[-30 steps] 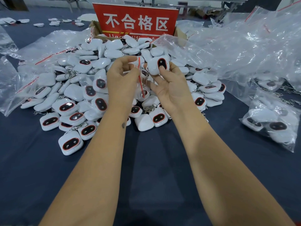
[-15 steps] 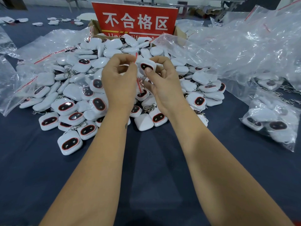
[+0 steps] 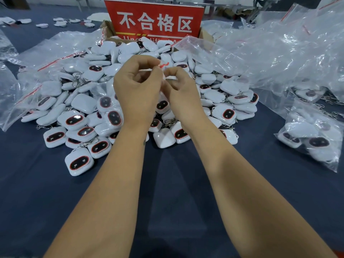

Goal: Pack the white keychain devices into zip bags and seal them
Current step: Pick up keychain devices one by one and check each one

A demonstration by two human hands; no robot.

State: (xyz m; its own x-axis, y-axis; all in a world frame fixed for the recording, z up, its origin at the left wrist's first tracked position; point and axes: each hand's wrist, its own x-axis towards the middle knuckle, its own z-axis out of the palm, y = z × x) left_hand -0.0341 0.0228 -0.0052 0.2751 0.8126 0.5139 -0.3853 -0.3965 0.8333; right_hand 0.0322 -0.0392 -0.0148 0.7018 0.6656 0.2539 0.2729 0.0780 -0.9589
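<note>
Right, both hands, left hand (image 3: 136, 90) and right hand (image 3: 179, 90), pinch the small zip bag's (image 3: 163, 67) red seal edge above the keychain device pile (image 3: 89, 116); bare blue table (image 3: 167, 183) lies nearer.

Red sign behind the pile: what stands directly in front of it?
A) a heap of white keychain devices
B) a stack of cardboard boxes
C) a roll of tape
A: the heap of white keychain devices spreads across the dark table right up to the foot of the red sign.
</note>
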